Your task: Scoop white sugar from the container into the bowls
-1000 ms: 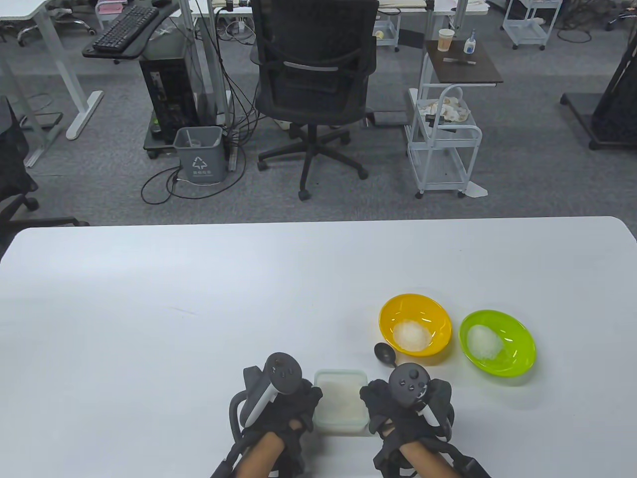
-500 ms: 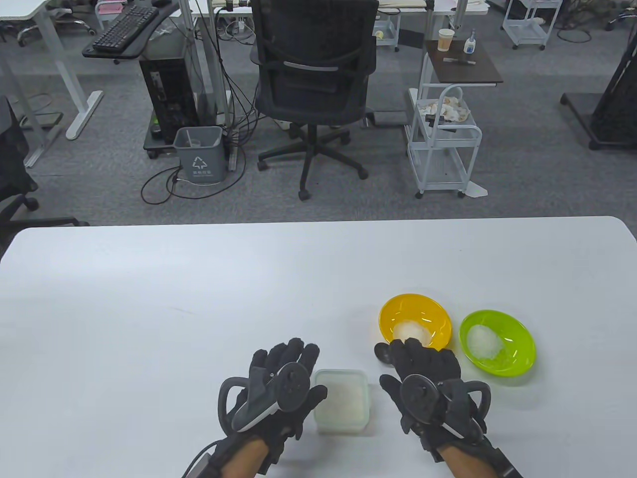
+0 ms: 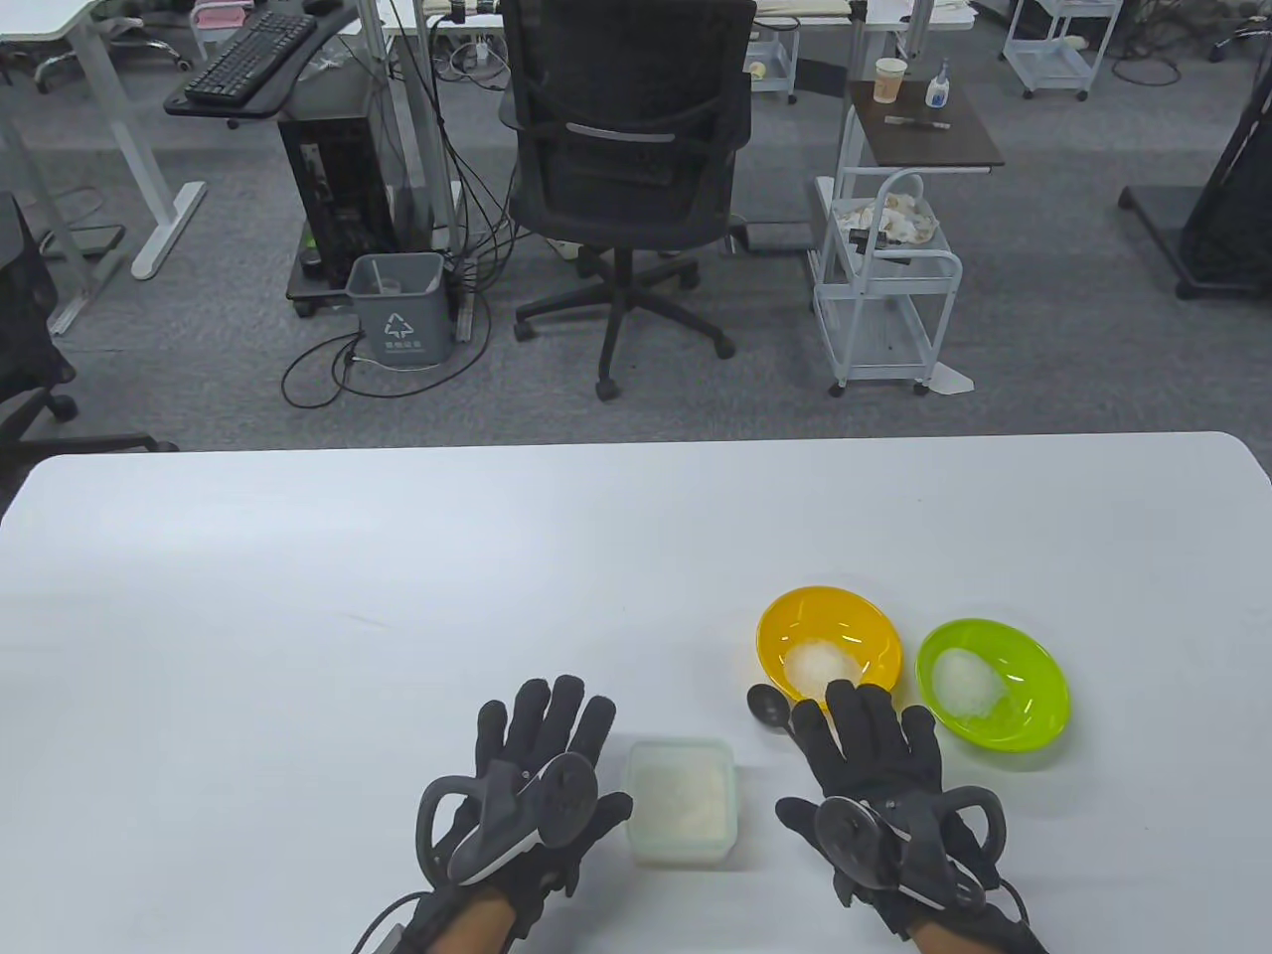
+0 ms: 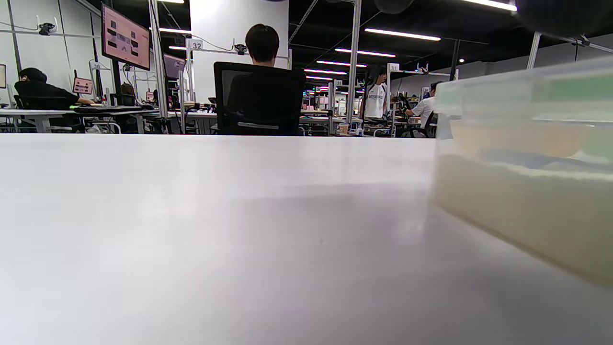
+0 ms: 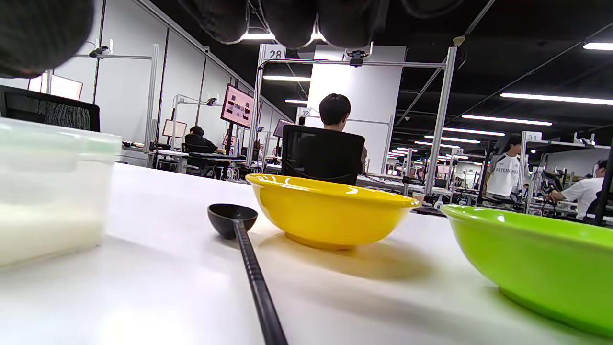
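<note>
A clear square container (image 3: pixel 680 801) of white sugar sits near the table's front edge; it also shows in the left wrist view (image 4: pixel 527 158) and the right wrist view (image 5: pixel 48 191). A yellow bowl (image 3: pixel 865 621) (image 5: pixel 330 211) and a green bowl (image 3: pixel 1033 676) (image 5: pixel 541 258) each hold a heap of sugar. A black spoon (image 3: pixel 767 705) (image 5: pixel 239 235) lies on the table beside the yellow bowl, its handle running under my right hand. My left hand (image 3: pixel 542 755) lies flat and empty left of the container. My right hand (image 3: pixel 865 735) lies flat, fingers spread, above the spoon handle.
The white table (image 3: pixel 397 596) stretches wide to the left and back. Beyond its far edge stand an office chair (image 3: pixel 626 149), a grey bin (image 3: pixel 397 308) and a white cart (image 3: pixel 884 288).
Both hands turned from gripping the container's sides to lying flat with fingers spread, and moved apart from it. The right hand shifted right over the spoon handle.
</note>
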Tool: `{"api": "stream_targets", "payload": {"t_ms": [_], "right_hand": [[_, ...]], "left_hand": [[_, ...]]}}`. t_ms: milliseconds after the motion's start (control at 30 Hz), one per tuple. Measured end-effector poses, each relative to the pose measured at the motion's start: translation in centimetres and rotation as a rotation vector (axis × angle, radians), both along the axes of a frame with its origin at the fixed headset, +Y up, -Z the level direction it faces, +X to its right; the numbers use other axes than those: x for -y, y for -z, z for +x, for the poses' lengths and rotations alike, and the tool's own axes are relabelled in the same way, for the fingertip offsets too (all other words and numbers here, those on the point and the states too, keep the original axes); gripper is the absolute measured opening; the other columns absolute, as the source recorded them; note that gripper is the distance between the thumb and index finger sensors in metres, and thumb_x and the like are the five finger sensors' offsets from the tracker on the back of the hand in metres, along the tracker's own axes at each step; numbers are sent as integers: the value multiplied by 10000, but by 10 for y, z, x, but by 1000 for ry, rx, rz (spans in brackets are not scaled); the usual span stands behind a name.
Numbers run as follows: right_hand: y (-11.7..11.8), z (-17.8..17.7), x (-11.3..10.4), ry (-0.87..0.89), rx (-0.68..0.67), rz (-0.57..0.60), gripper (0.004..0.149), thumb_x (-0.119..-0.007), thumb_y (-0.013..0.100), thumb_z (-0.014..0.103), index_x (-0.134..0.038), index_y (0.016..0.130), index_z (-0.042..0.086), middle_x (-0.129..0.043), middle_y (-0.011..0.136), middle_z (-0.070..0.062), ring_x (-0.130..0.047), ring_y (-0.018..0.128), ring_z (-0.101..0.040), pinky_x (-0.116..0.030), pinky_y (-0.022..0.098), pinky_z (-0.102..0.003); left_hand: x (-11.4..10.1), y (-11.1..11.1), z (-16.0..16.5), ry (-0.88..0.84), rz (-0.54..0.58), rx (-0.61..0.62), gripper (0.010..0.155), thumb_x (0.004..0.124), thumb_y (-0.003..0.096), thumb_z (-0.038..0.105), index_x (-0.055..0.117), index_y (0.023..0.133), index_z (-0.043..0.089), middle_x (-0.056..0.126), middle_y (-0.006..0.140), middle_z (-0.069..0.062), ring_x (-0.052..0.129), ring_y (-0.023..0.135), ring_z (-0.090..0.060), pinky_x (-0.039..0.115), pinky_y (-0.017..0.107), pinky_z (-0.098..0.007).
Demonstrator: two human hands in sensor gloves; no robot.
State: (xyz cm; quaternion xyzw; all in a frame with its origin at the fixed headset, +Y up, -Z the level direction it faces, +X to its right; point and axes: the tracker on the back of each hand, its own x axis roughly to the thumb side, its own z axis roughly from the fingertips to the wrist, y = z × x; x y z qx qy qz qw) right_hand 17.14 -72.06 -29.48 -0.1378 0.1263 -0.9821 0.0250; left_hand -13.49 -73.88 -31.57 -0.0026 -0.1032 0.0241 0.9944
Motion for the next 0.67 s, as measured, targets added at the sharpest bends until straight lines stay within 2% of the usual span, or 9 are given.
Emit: {"api": "stream_targets", "payload": {"t_ms": [667], "right_hand": [[1, 0, 4, 29, 21, -32, 823, -675, 423, 688, -397, 1109, 328, -341, 1199, -140, -424, 1135, -409, -358, 781, -658]], "left_hand": [[5, 2, 0, -33, -60, -5, 873, 650, 366, 735, 319, 1123, 455, 192, 1235, 120, 269, 1204, -277, 157, 813, -581]]}}
